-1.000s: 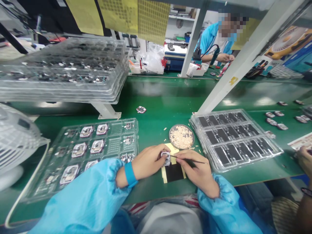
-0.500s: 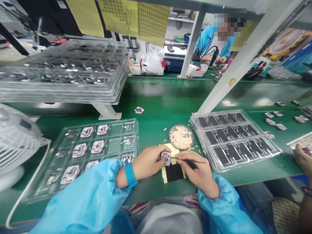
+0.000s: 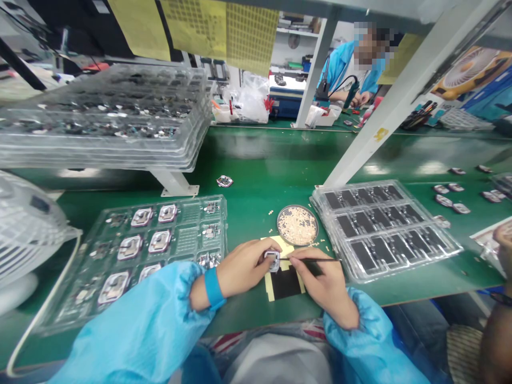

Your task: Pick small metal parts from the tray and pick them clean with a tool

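Observation:
My left hand [image 3: 250, 265] is closed on a small square device housing [image 3: 272, 261] with rounded corners and a pale rim. Across from it, my right hand [image 3: 323, 276] pinches thin dark tweezers [image 3: 316, 260], their tip just right of the housing. Whether the tip carries a part is too small to tell. Beneath both hands lies a black pad [image 3: 285, 282] edged with yellow tape. A round dish [image 3: 279, 234] of tiny beige and dark pieces stands just beyond, with a few pieces scattered on the green bench around it.
To the left is a clear tray [image 3: 222, 213] of similar housings, beside a white fan [image 3: 30, 234]. Stacked trays [image 3: 400, 256] of dark screens sit at right. More trays [image 3: 192, 152] rest on a shelf. Co-workers are at the far bench and right edge; housings lie on the green surface behind.
The tweezers have levelled slightly and their tip has drawn back a little from the housing. A lone part behind has shifted left. The co-worker's hand at right has moved.

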The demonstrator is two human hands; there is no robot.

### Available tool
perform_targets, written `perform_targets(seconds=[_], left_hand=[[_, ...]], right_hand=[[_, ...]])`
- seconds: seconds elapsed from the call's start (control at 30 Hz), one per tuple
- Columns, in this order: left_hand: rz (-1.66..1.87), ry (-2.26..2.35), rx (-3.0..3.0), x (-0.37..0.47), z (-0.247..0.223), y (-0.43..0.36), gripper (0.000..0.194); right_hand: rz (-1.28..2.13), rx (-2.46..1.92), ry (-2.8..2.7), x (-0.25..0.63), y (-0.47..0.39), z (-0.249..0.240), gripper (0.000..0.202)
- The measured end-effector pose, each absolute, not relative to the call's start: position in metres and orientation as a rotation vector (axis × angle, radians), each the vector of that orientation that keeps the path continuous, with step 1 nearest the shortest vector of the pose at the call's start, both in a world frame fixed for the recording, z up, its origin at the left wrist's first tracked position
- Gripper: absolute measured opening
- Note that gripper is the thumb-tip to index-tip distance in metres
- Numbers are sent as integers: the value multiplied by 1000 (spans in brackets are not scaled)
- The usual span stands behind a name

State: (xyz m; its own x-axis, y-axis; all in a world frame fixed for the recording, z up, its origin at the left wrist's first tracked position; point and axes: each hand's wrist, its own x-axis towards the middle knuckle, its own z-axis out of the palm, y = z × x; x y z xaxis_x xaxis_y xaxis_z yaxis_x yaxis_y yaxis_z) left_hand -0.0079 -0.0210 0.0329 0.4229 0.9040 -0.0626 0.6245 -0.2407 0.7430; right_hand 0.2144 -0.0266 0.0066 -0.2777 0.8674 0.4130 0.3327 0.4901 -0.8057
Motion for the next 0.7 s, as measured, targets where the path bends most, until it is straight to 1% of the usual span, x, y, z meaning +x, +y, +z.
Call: perform_targets(seconds=[0.33,0.7], left_hand=[[521,1277,1977,-7,33,-22,22],[578,1319,1892,-4,33,-27,22]], right_hand=[[716,-1199,-1677,204,-35,3,3],[757,-1264,-1529,196,-40,-2,7]])
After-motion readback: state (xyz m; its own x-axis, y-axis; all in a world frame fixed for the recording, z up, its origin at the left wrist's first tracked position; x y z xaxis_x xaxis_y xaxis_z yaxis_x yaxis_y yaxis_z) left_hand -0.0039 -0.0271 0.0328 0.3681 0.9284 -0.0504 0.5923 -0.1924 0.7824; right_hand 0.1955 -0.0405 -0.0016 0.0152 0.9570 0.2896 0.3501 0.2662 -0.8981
